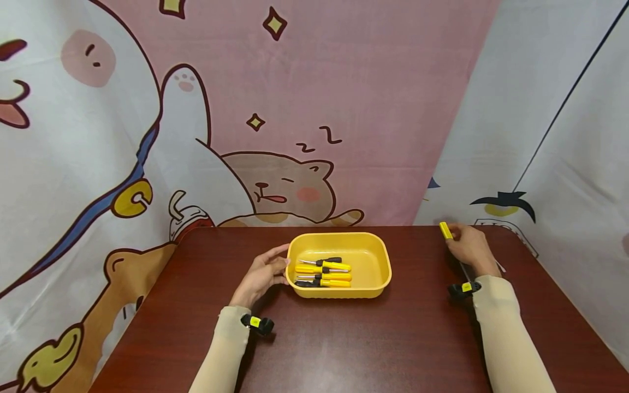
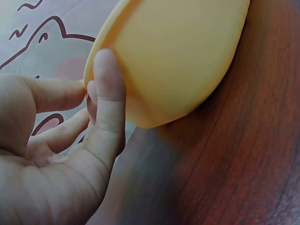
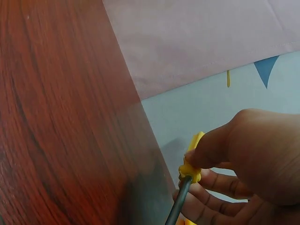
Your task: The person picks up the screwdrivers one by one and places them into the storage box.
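Note:
A yellow plastic tray (image 1: 371,267) stands on the table with several screwdrivers (image 1: 336,277) lying in its left half. They have yellow-and-black handles and metal shafts. My left hand (image 1: 260,277) is at the tray's left end. In the left wrist view its thumb (image 2: 108,77) lies inside the rim and the fingers are outside, pinching the wall. Far to the right, near the table's back edge, my right hand (image 1: 469,248) grips a screwdriver by its yellow handle (image 1: 445,230). Its dark shaft (image 3: 178,204) points down in the right wrist view.
The dark red-brown wooden table (image 1: 319,344) ends at a cartoon-printed cloth (image 1: 383,109) behind it. A bit of something yellow (image 3: 190,221) shows below the right fingers, too cut off to identify. Both wrists wear small black cameras.

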Demonstrator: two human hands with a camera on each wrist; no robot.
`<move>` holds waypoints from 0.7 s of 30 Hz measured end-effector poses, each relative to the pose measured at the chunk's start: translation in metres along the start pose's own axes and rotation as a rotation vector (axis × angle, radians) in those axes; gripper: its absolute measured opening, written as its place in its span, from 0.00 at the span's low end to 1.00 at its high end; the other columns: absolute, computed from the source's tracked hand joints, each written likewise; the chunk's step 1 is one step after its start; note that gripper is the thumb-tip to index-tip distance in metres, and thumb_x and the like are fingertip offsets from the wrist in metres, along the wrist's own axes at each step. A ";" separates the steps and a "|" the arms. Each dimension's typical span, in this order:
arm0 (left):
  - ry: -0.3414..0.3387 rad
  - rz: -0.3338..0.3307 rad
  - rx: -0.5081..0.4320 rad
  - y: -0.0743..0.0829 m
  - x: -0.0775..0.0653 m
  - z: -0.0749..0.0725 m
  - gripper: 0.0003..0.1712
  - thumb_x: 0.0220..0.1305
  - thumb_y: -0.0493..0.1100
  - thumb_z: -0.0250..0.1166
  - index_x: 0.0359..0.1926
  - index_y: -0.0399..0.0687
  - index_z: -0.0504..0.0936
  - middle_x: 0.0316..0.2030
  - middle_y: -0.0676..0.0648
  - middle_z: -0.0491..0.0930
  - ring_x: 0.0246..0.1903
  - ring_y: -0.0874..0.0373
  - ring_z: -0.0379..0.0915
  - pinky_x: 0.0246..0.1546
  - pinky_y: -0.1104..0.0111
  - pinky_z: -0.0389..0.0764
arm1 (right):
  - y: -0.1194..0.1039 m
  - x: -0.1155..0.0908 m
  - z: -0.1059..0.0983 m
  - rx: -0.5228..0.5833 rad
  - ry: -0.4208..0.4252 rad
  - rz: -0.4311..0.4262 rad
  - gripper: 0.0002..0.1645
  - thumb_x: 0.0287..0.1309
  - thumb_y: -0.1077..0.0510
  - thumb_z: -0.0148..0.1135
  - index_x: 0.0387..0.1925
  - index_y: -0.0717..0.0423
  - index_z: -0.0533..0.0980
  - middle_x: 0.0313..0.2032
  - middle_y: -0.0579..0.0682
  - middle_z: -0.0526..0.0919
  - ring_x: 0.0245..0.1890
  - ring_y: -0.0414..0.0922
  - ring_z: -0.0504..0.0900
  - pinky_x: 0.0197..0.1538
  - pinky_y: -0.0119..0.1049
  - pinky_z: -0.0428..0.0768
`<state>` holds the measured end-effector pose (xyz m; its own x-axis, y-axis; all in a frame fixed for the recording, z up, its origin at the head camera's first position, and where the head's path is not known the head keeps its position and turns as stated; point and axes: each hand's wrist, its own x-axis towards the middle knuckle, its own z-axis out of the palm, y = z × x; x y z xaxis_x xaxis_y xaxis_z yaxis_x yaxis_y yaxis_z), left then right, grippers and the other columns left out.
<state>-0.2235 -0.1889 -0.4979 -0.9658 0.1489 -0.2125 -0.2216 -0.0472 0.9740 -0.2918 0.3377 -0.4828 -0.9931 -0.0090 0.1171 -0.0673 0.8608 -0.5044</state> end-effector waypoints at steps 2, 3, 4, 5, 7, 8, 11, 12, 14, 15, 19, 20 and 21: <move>0.000 -0.004 -0.006 0.000 0.000 0.000 0.28 0.73 0.36 0.61 0.71 0.52 0.73 0.52 0.31 0.79 0.35 0.52 0.81 0.33 0.65 0.87 | -0.002 0.000 0.001 0.004 0.007 0.000 0.29 0.65 0.60 0.59 0.65 0.69 0.71 0.51 0.72 0.79 0.45 0.63 0.78 0.46 0.59 0.79; -0.001 -0.003 -0.003 0.000 0.000 0.000 0.28 0.72 0.36 0.61 0.71 0.52 0.73 0.52 0.31 0.80 0.35 0.52 0.81 0.33 0.65 0.87 | -0.004 0.000 0.001 0.008 0.006 0.003 0.29 0.65 0.59 0.59 0.65 0.68 0.71 0.52 0.72 0.79 0.45 0.63 0.78 0.46 0.59 0.79; -0.001 -0.003 -0.002 0.000 0.000 0.000 0.28 0.72 0.36 0.62 0.71 0.52 0.73 0.52 0.31 0.80 0.35 0.52 0.81 0.33 0.65 0.87 | -0.005 0.000 0.001 0.013 0.005 0.005 0.29 0.66 0.59 0.59 0.66 0.68 0.71 0.52 0.72 0.78 0.45 0.63 0.77 0.46 0.60 0.79; -0.002 -0.004 0.000 0.000 0.000 -0.001 0.28 0.72 0.36 0.62 0.71 0.52 0.73 0.52 0.32 0.80 0.36 0.51 0.81 0.33 0.65 0.87 | -0.006 0.000 0.001 0.016 0.007 0.003 0.29 0.66 0.59 0.59 0.66 0.67 0.71 0.52 0.71 0.78 0.45 0.63 0.78 0.46 0.59 0.79; -0.002 -0.005 0.000 0.000 -0.001 -0.001 0.28 0.72 0.36 0.62 0.71 0.52 0.73 0.52 0.32 0.80 0.36 0.51 0.81 0.33 0.65 0.87 | -0.009 0.000 0.002 0.025 0.008 0.000 0.29 0.66 0.59 0.59 0.66 0.67 0.71 0.52 0.71 0.79 0.45 0.62 0.78 0.46 0.59 0.80; -0.002 -0.005 0.001 0.000 0.000 0.000 0.28 0.72 0.36 0.62 0.71 0.52 0.73 0.52 0.32 0.80 0.36 0.51 0.81 0.33 0.65 0.87 | -0.010 0.000 0.002 0.030 0.008 -0.001 0.29 0.66 0.59 0.59 0.66 0.67 0.71 0.52 0.71 0.79 0.45 0.62 0.78 0.47 0.58 0.80; -0.002 0.002 0.001 0.000 0.000 0.000 0.28 0.73 0.36 0.61 0.71 0.52 0.73 0.51 0.32 0.80 0.35 0.52 0.81 0.33 0.65 0.87 | -0.015 0.000 0.003 0.037 0.018 -0.006 0.29 0.67 0.58 0.59 0.66 0.66 0.71 0.51 0.69 0.80 0.45 0.60 0.78 0.47 0.56 0.82; -0.001 0.003 -0.001 0.000 0.000 0.000 0.28 0.73 0.36 0.61 0.71 0.52 0.73 0.51 0.32 0.79 0.35 0.52 0.81 0.32 0.65 0.87 | -0.016 0.001 0.003 0.038 0.021 -0.009 0.29 0.67 0.58 0.59 0.66 0.66 0.71 0.51 0.69 0.80 0.45 0.60 0.79 0.47 0.56 0.82; 0.002 0.007 -0.004 -0.001 0.001 0.000 0.27 0.73 0.36 0.61 0.71 0.52 0.73 0.51 0.31 0.79 0.34 0.52 0.81 0.32 0.65 0.87 | -0.020 0.001 0.003 0.037 0.030 -0.017 0.28 0.67 0.58 0.59 0.66 0.66 0.71 0.51 0.69 0.80 0.44 0.59 0.79 0.47 0.56 0.82; 0.003 0.007 -0.005 -0.001 0.001 0.000 0.27 0.73 0.36 0.61 0.71 0.52 0.73 0.51 0.32 0.79 0.34 0.53 0.81 0.32 0.65 0.87 | -0.022 0.001 0.003 0.038 0.033 -0.023 0.28 0.67 0.59 0.59 0.65 0.66 0.71 0.51 0.69 0.80 0.44 0.59 0.79 0.47 0.56 0.83; 0.007 0.001 -0.008 -0.001 0.002 -0.001 0.27 0.73 0.35 0.61 0.70 0.53 0.74 0.52 0.31 0.79 0.33 0.53 0.81 0.32 0.65 0.87 | -0.031 0.000 0.002 0.047 0.040 -0.056 0.29 0.66 0.60 0.60 0.65 0.66 0.71 0.50 0.69 0.81 0.43 0.59 0.80 0.48 0.56 0.83; 0.006 0.001 -0.008 -0.001 0.002 -0.001 0.27 0.72 0.35 0.61 0.70 0.52 0.74 0.52 0.31 0.79 0.33 0.53 0.81 0.32 0.65 0.87 | -0.033 0.000 0.002 0.048 0.038 -0.065 0.29 0.66 0.60 0.60 0.66 0.66 0.71 0.50 0.69 0.81 0.43 0.59 0.80 0.47 0.56 0.83; 0.006 0.001 -0.006 -0.001 0.002 -0.001 0.27 0.72 0.35 0.61 0.70 0.52 0.74 0.52 0.31 0.79 0.34 0.53 0.81 0.32 0.65 0.87 | -0.035 0.000 0.002 0.050 0.038 -0.077 0.29 0.66 0.60 0.61 0.66 0.66 0.71 0.50 0.69 0.81 0.43 0.58 0.80 0.47 0.56 0.83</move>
<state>-0.2250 -0.1892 -0.4998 -0.9668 0.1429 -0.2120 -0.2214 -0.0533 0.9737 -0.2893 0.3070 -0.4668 -0.9804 -0.0541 0.1894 -0.1492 0.8317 -0.5347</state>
